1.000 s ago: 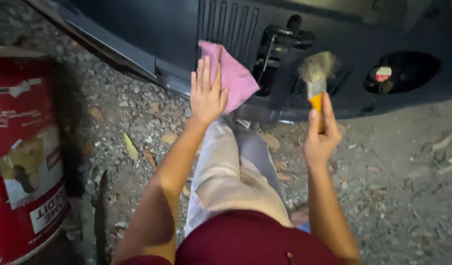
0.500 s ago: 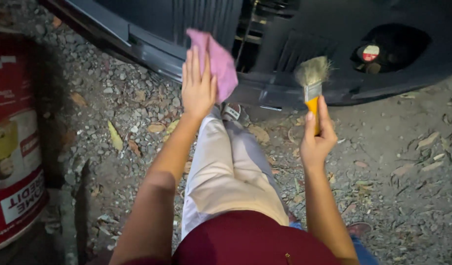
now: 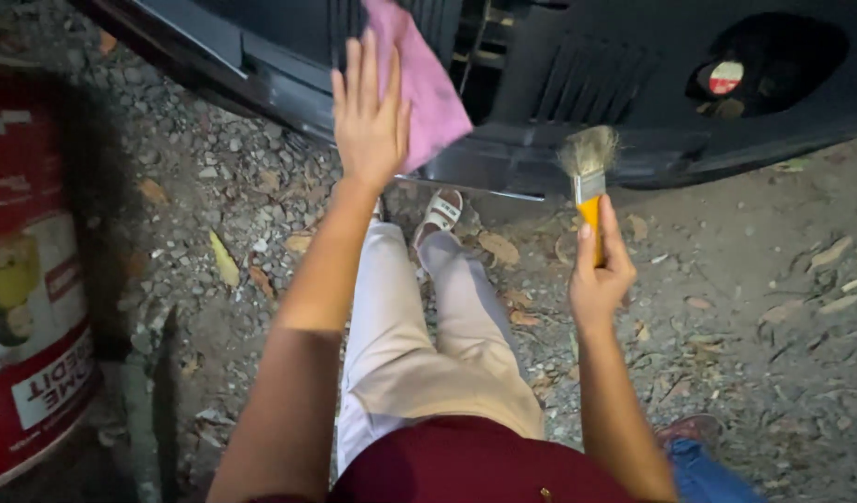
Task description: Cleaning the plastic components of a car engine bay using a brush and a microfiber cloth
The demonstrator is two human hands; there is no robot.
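Fingers (image 3: 358,70) of the left hand (image 3: 371,126) are stretched out and lie close together, flat on a pink cloth (image 3: 424,88), which they press against the dark vehicle body (image 3: 559,84). The cloth sits on the ribbed part of this body, and one corner of it hangs down to the lower edge. The right hand (image 3: 598,279) is to the right of the cloth and lower; its fingers are closed around the yellow handle of a paintbrush (image 3: 588,177). The brush stands upright, and its pale bristles are in front of the lower edge of the vehicle body; I cannot tell if they touch it.

The vehicle body is black or dark grey, with vertical slots and a round hollow (image 3: 773,61) far to the right of the cloth, where a small red and white part shows. Below the cloth lies gravel ground (image 3: 773,307), grey and dusty, with small stones and dry leaves (image 3: 225,261) scattered on it. The light is dim, so it looks like outdoors in the evening. The person's legs in light trousers (image 3: 419,345) stretch toward the vehicle, with a sandal (image 3: 442,212) just under the cloth. Far to the left of the cloth stands a red drum (image 3: 28,307) with a label. In the lower right corner a bit of blue fabric (image 3: 708,470) shows.
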